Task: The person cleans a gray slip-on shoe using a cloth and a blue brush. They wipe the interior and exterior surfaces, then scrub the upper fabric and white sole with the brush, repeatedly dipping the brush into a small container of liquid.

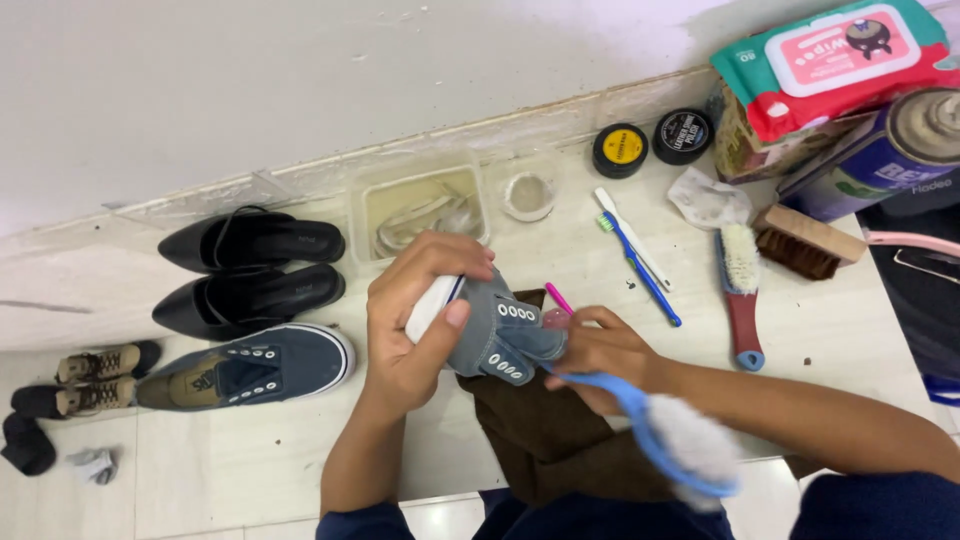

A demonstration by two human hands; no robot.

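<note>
Mid-clean: left hand (415, 330) is clamped around the toe of the blue sneaker (490, 335), held up over the brown cloth (545, 430); right hand (600, 355) has fingers closed on the blue brush (665, 440), bristles away from the shoe. Its laces look out, the matching sneaker (250, 370) sits untouched on the floor (250, 470), so I'd judge well under half done.

bare forearms, no sleeves or jewellery showing, dark navy trousers
</note>
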